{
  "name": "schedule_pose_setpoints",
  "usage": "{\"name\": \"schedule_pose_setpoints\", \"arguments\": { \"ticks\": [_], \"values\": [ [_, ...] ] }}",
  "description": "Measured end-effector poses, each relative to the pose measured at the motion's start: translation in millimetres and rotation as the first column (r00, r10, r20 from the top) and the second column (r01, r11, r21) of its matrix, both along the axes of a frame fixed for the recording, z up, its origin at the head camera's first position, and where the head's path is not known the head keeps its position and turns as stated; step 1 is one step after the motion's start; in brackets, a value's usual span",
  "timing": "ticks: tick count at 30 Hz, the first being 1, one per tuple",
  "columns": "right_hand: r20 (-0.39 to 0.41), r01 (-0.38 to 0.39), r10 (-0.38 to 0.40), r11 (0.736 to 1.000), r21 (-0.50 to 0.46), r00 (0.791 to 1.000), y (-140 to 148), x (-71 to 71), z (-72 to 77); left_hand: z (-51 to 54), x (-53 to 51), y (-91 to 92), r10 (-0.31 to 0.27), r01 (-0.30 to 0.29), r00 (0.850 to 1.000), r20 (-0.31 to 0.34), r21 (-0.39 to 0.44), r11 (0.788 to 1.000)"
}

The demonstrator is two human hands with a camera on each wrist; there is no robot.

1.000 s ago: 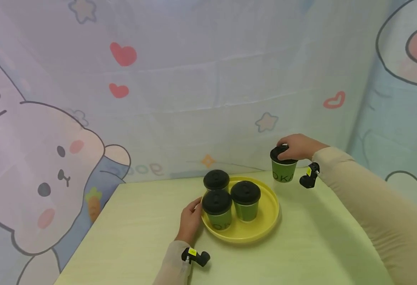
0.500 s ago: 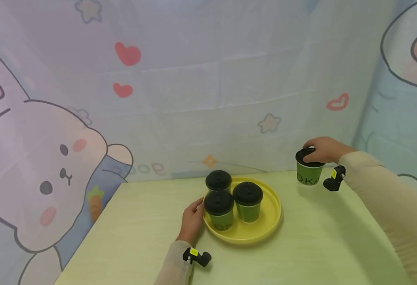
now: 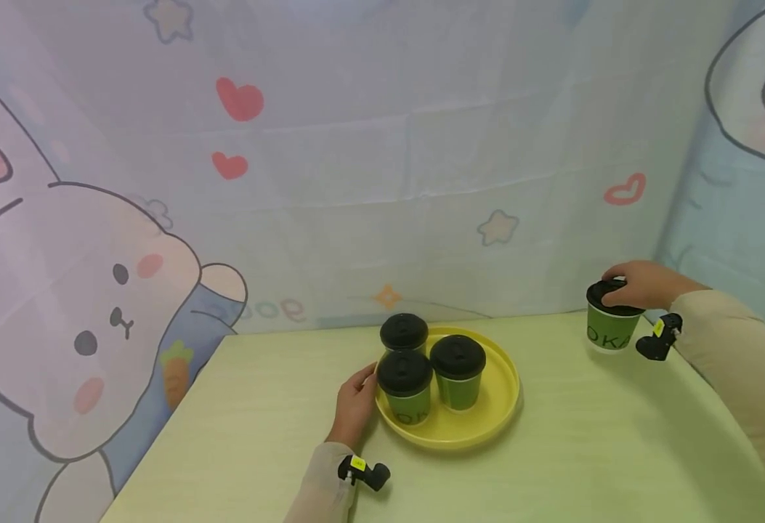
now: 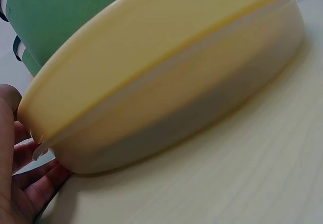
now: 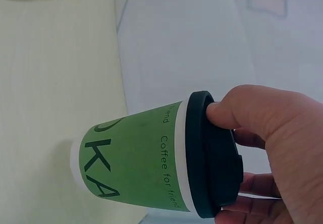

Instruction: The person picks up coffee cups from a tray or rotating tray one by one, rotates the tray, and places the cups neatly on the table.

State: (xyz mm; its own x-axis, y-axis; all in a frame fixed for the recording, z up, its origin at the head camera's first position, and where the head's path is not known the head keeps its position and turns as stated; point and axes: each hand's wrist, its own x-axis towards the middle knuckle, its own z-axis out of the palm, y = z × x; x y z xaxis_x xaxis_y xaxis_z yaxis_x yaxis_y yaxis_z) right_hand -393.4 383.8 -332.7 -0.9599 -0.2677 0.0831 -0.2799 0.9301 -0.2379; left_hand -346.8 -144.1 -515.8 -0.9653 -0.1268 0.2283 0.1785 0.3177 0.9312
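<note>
In the head view, my right hand (image 3: 646, 285) grips a green paper coffee cup (image 3: 607, 330) by its black lid (image 5: 212, 158), at the table's far right. The cup is upright and seems just above the tabletop; contact is hard to judge. On a round yellow tray (image 3: 506, 392) stand three similar lidded cups: one front left (image 3: 408, 407), one behind it (image 3: 404, 330), partly hidden, and one to the right (image 3: 458, 392). My left hand (image 3: 354, 407) holds the tray's left edge, thumb near the upper rim and fingers (image 4: 45, 183) against the lower side.
The pale yellow-green table (image 3: 258, 421) ends at the back against a printed cloth backdrop (image 3: 356, 218) with a rabbit figure. A black wrist camera (image 3: 659, 336) sits at the right wrist, another wrist camera (image 3: 364, 472) at the left.
My right hand has carried the cup rightward, away from the tray, and slightly lower. The left hand and the three cups on the tray stay put, apart from a slight view shift.
</note>
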Motion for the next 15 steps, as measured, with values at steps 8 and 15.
{"name": "schedule_pose_setpoints", "arguments": {
  "ticks": [8, 15],
  "values": [
    [0.025, 0.027, -0.027, 1.000, 0.002, 0.999, 27.8, 9.0, -2.7, 4.0, -0.1, 3.7, 0.007, -0.007, 1.000, 0.014, 0.007, 1.000],
    [0.022, 0.038, -0.039, 0.999, 0.031, 0.999, 40.5, 21.6, -6.5, 3.8, 1.5, 5.0, -0.023, 0.023, 1.000, -0.006, -0.017, 1.000]
  ]
}}
